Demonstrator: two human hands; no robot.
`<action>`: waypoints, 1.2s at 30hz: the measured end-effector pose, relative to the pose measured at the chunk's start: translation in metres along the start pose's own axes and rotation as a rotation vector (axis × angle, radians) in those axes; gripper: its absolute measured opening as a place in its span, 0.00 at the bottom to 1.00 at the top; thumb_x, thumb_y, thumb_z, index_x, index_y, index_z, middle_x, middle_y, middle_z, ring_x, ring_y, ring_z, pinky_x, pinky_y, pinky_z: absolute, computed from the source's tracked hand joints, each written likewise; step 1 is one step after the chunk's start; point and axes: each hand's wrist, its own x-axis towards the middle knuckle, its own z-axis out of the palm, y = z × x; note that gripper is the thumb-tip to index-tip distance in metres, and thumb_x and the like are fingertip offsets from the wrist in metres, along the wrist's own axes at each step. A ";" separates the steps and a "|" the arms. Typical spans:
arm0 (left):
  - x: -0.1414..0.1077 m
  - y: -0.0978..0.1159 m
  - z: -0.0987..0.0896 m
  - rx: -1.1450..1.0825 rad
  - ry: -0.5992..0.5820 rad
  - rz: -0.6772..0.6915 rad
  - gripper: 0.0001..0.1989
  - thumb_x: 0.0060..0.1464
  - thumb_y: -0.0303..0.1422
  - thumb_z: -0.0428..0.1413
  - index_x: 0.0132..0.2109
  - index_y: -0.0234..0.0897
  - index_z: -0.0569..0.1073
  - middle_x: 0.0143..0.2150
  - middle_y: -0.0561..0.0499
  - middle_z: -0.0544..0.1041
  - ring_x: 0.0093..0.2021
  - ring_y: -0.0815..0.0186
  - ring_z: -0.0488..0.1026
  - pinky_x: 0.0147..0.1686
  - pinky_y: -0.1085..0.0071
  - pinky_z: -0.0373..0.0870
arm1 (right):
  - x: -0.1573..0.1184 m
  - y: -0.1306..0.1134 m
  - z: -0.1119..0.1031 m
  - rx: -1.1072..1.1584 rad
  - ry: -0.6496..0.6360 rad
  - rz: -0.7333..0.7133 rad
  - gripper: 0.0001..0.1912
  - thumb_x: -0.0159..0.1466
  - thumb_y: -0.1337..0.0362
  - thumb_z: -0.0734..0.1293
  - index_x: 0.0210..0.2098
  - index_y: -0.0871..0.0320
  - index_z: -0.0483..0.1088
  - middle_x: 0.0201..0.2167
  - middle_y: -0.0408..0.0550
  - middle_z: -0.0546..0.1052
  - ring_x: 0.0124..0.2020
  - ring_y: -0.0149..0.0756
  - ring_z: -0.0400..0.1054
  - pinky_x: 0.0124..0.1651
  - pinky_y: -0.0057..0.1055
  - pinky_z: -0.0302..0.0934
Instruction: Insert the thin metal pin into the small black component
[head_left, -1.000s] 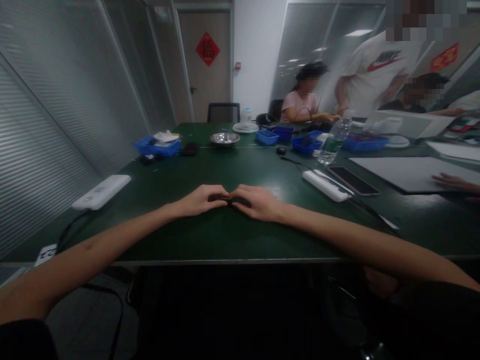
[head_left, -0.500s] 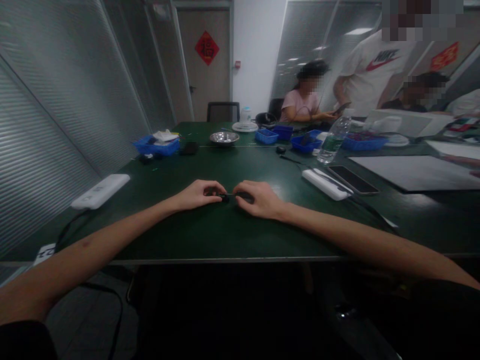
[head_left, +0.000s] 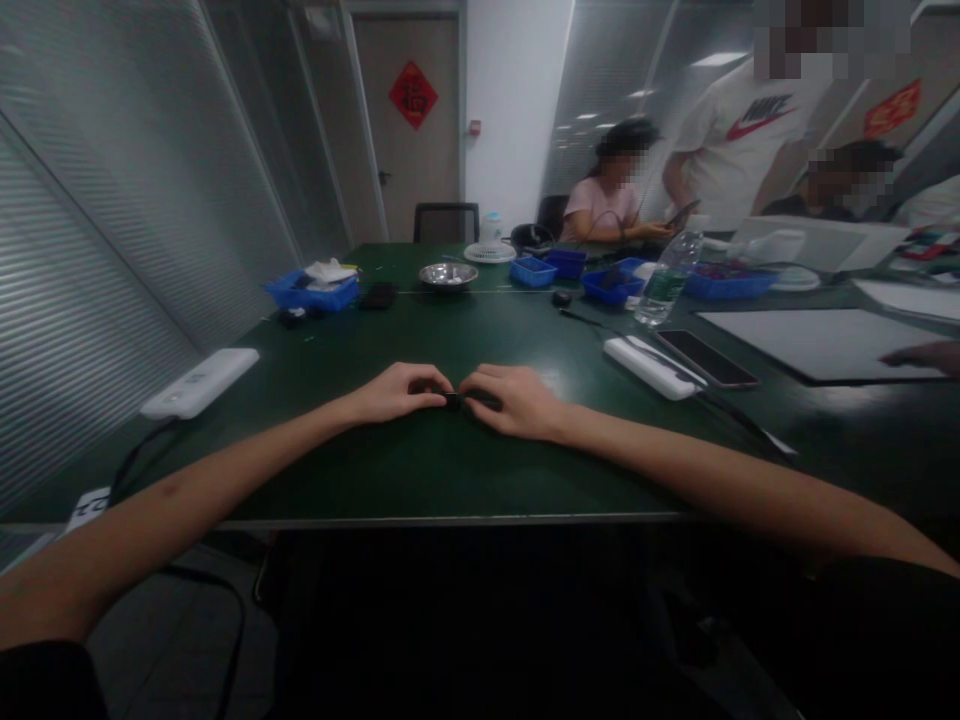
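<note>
Over the green table, my left hand [head_left: 397, 392] pinches a small black part [head_left: 452, 401] between thumb and fingertips. The part is too small and dark for me to tell its kind. My right hand [head_left: 519, 400] is closed around the dark handle of a slim tool, which looks like a screwdriver [head_left: 486, 401]. Its thin end points left at the black part. My two hands are almost touching, and the fingers hide much of both things.
White power strips [head_left: 201, 384] lie left and right, with a phone [head_left: 707, 358] and a water bottle [head_left: 667, 280] at the right. Farther back are a metal bowl [head_left: 448, 277] and blue bins [head_left: 313, 290]. Across the table are several people; a person's hand [head_left: 922, 356] reaches over a grey board [head_left: 817, 342].
My right hand has shifted slightly left, so the gap to my left hand has narrowed and the tool's thin shaft is less exposed. Another person's hand has come over the board.
</note>
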 end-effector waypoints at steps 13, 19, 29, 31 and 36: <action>0.002 -0.007 0.000 -0.037 0.051 -0.038 0.26 0.60 0.43 0.63 0.62 0.40 0.73 0.44 0.48 0.78 0.43 0.62 0.74 0.42 0.66 0.68 | 0.002 0.003 0.004 -0.031 0.039 0.209 0.11 0.71 0.62 0.64 0.51 0.56 0.72 0.45 0.49 0.79 0.40 0.37 0.72 0.41 0.31 0.60; 0.000 -0.004 -0.002 0.119 0.087 0.042 0.16 0.62 0.46 0.61 0.48 0.39 0.80 0.49 0.45 0.76 0.48 0.58 0.74 0.47 0.63 0.70 | 0.004 0.003 0.001 -0.050 0.029 0.405 0.11 0.71 0.59 0.64 0.49 0.54 0.74 0.43 0.48 0.80 0.37 0.37 0.72 0.36 0.30 0.58; 0.028 -0.013 0.005 0.305 0.155 -0.057 0.17 0.62 0.46 0.58 0.49 0.37 0.76 0.53 0.43 0.76 0.54 0.54 0.73 0.55 0.59 0.69 | 0.006 0.002 -0.002 -0.032 0.037 0.502 0.12 0.71 0.57 0.64 0.50 0.53 0.74 0.47 0.48 0.81 0.41 0.39 0.74 0.38 0.31 0.61; 0.037 -0.013 0.004 0.324 0.147 -0.111 0.22 0.59 0.47 0.60 0.53 0.36 0.76 0.52 0.42 0.76 0.52 0.54 0.74 0.52 0.61 0.71 | 0.006 0.001 -0.003 -0.026 0.039 0.502 0.13 0.71 0.57 0.65 0.50 0.53 0.74 0.47 0.48 0.81 0.40 0.39 0.74 0.38 0.31 0.62; 0.062 -0.017 -0.011 0.281 -0.018 -0.260 0.23 0.55 0.45 0.63 0.52 0.35 0.79 0.49 0.43 0.80 0.47 0.56 0.77 0.44 0.66 0.72 | 0.006 0.001 -0.003 -0.013 0.045 0.487 0.13 0.71 0.57 0.65 0.51 0.53 0.74 0.47 0.48 0.81 0.43 0.40 0.75 0.40 0.31 0.63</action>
